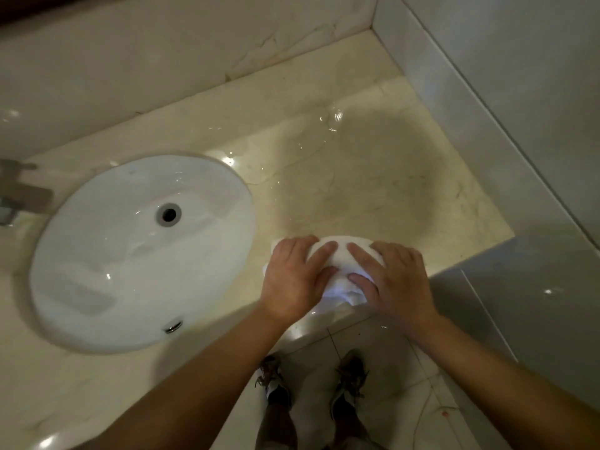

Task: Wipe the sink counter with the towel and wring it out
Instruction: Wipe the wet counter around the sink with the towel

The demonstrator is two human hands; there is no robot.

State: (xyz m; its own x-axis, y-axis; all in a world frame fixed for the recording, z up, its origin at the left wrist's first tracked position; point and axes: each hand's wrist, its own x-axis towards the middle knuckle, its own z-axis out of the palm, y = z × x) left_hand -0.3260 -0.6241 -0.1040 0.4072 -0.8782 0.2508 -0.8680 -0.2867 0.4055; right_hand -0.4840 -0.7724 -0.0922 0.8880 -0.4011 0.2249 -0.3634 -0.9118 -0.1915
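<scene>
A white towel (337,254) lies bunched on the beige marble counter (373,177), right at its front edge and just right of the sink. My left hand (295,280) presses on the towel's left part with fingers spread over it. My right hand (389,280) covers the right part, thumb and fingers curled into the cloth. Most of the towel is hidden under both hands. Wet streaks glisten on the counter beyond the towel.
An oval white sink basin (130,254) with a drain (168,215) is set into the counter at left. A metal faucet (19,193) sits at the far left edge. Walls close the back and the right. My feet (311,381) stand on the tiled floor below.
</scene>
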